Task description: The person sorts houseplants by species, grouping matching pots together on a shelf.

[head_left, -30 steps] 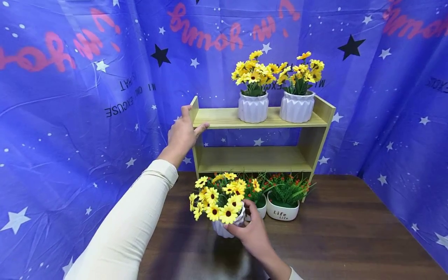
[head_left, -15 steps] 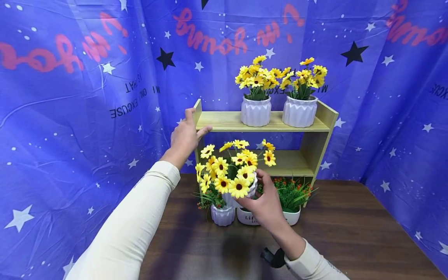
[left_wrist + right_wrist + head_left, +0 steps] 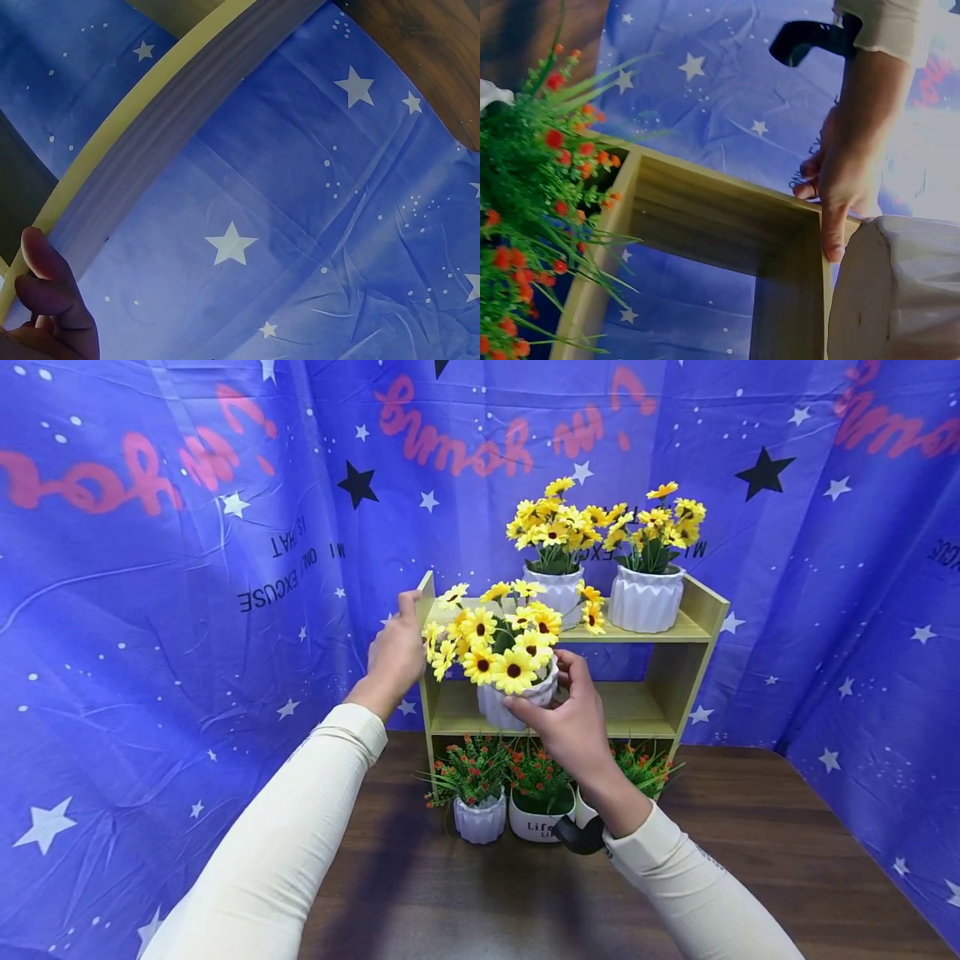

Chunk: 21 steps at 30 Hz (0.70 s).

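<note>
A white ribbed flowerpot [image 3: 504, 710] with yellow daisies [image 3: 513, 668] is in the air in front of the wooden shelf [image 3: 692, 672]. My right hand [image 3: 576, 718] holds it by its right side, thumb in front. The pot's pale side [image 3: 922, 300] fills the lower right of the right wrist view; the right hand is out of that view. At the shelf's upper left corner, my left hand [image 3: 397, 652] grips the side panel. The left wrist view shows its bent fingers [image 3: 56, 289] on the panel edge [image 3: 124, 109].
Two similar daisy pots [image 3: 647, 597] stand on the top board's right part. Below, a ribbed pot of red-flowered greenery [image 3: 480, 818] and two white "Life" planters [image 3: 531, 822] line the brown table [image 3: 757, 852]. A blue starred curtain [image 3: 180, 710] hangs behind and on both sides.
My right hand has raised the daisy pot from low over the table to about the height of the upper boards. The left hand has stayed at the shelf corner.
</note>
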{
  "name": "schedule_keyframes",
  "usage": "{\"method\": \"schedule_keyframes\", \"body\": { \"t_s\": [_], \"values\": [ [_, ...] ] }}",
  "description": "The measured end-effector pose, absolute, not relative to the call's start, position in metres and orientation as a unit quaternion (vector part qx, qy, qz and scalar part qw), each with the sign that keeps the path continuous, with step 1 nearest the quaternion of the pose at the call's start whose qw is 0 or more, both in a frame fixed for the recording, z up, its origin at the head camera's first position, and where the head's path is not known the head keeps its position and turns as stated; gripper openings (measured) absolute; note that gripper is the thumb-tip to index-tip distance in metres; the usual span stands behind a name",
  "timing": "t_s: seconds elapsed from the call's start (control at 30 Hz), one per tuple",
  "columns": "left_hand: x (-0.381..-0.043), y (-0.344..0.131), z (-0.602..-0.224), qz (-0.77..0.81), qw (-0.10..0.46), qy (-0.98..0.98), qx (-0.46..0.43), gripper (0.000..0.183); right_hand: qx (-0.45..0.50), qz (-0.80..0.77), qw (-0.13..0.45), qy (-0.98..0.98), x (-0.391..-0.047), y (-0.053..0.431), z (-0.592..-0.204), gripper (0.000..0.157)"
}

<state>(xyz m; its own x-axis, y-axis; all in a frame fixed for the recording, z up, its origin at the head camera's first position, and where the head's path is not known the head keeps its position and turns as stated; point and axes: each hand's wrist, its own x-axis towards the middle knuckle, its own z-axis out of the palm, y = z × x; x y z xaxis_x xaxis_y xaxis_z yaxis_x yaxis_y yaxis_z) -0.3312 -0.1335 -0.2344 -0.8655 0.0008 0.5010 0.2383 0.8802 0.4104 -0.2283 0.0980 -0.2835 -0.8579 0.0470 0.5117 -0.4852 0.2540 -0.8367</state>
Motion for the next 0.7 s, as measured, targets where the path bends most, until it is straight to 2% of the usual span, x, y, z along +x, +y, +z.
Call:
{"method": "schedule_keyframes", "body": {
  "t_s": [0.27, 0.4, 0.57, 0.7],
  "values": [
    [-0.331, -0.135, -0.236, -0.239, 0.252, -0.934, -0.081, 0.070, 0.147, 0.583, 0.248, -0.760, -0.243, 0.088, -0.263, 0.086],
    [-0.333, -0.135, -0.236, -0.229, 0.240, -0.941, -0.061, 0.085, 0.153, 0.585, 0.258, -0.753, -0.251, 0.080, -0.255, 0.084],
    [-0.333, -0.134, -0.235, -0.195, 0.226, -0.953, -0.055, 0.112, 0.152, 0.584, 0.271, -0.750, -0.260, 0.073, -0.248, 0.080],
    [-0.332, -0.134, -0.235, -0.179, 0.239, -0.952, -0.071, 0.114, 0.148, 0.586, 0.269, -0.750, -0.267, 0.069, -0.244, 0.079]
  ]
}}
